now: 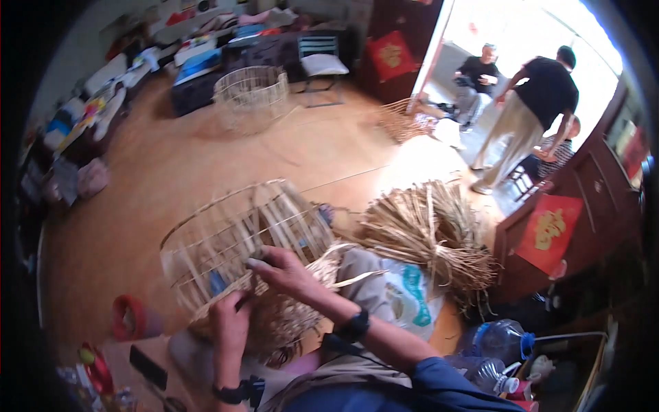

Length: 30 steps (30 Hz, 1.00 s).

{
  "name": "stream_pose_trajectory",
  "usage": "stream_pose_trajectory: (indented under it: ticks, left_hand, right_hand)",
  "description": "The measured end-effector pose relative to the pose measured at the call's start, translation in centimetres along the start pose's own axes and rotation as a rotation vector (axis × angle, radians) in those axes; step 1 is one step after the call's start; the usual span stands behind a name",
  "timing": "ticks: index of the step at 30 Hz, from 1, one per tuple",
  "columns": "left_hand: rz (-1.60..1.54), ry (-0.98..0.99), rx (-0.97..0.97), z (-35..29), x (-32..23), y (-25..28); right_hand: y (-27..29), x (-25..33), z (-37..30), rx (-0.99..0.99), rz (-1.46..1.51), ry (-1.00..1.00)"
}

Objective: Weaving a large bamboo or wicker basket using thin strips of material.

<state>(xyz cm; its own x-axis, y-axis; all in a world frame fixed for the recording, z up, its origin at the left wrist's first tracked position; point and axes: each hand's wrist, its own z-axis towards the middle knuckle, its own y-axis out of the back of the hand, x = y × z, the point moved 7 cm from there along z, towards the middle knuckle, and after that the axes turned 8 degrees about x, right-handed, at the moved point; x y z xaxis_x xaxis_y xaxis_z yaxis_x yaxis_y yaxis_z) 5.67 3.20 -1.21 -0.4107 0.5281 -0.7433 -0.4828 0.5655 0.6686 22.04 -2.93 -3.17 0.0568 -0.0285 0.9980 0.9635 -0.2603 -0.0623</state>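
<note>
A half-woven basket [268, 321] rests on its side across my lap, its dense weave toward me and its open frame of upright strips and thin hoops facing away. My right hand [283, 271] pinches a flat strip [252, 278] at the near part of the frame. Just below and to the left, my left hand [230, 319] is closed by the woven edge, its fingers bent; what it grips is too blurred to make out. A pale loose strip [360, 279] sticks out to the right of the weave.
A tied bundle of dry strips [429, 237] lies at the right, beside a white and green plastic bag [410, 292]. Plastic bottles [504, 341] stand lower right. At the left are a red roll [130, 317] and a cleaver [149, 366]. Another basket frame [251, 93] stands farther off; people [539, 96] are by the doorway.
</note>
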Motion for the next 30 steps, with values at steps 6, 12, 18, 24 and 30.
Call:
stream_pose_trajectory:
  ticks: [6,12,18,24,30]
  left_hand:
    - [0.294,-0.086,0.035,-0.8,-2.4,-2.2]
    - [0.464,-0.111,0.095,-0.4,-3.2,-4.0]
    - [0.546,-0.212,0.131,-0.4,-0.4,-4.6]
    - [0.343,-0.349,0.035,-0.5,1.1,-4.0]
    - [0.514,-0.479,-0.004,-0.5,1.8,-5.1]
  right_hand:
    - [0.2,2.4,2.0,-0.035,-0.129,0.022]
    - [-0.3,1.8,4.0,-0.076,-0.794,0.289]
    - [-2.8,0.7,3.8,-0.13,-1.168,0.166]
    - [-4.9,0.0,3.7,-0.192,-1.259,0.208]
    - [-4.9,-1.3,2.2,-0.333,-1.161,0.62]
